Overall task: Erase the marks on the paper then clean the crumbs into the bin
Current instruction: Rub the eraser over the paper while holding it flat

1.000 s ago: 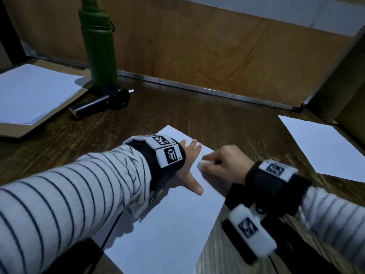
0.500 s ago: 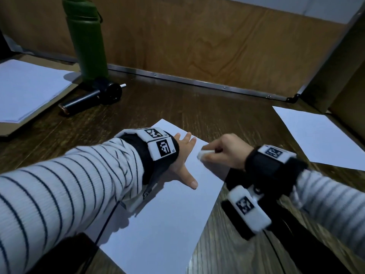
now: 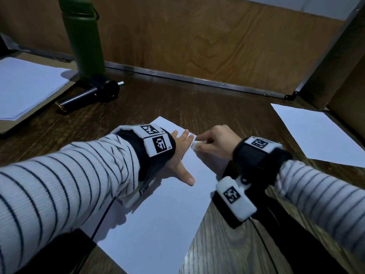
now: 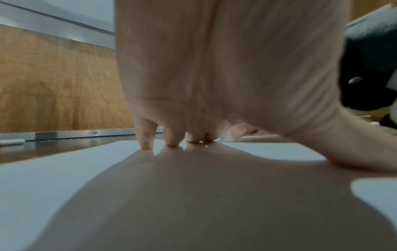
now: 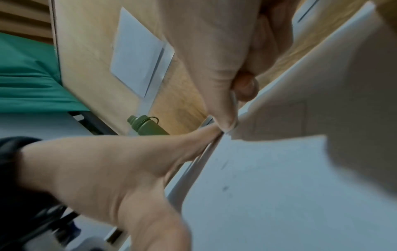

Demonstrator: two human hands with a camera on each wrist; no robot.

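A white sheet of paper (image 3: pixel 158 218) lies slanted on the dark wooden table. My left hand (image 3: pixel 180 155) lies flat on its upper part, fingers straight and thumb spread, pressing it down; the left wrist view shows the fingertips (image 4: pixel 147 144) on the sheet. My right hand (image 3: pixel 214 142) pinches a small white eraser (image 3: pixel 195 144) and holds it on the paper beside the left fingers. In the right wrist view the eraser (image 5: pixel 234 108) sits between thumb and fingers, and faint dark specks (image 5: pixel 224 187) lie on the paper (image 5: pixel 279 195). No bin is in view.
A green bottle (image 3: pixel 85 36) stands at the back left with a black cylindrical tool (image 3: pixel 88 95) lying beside it. A stack of white paper (image 3: pixel 25 86) is at far left, another sheet (image 3: pixel 316 135) at right. A wooden wall closes the back.
The right hand with the eraser has shifted slightly up and left along the paper, closer to the left fingers. The left hand stays flat on the sheet.
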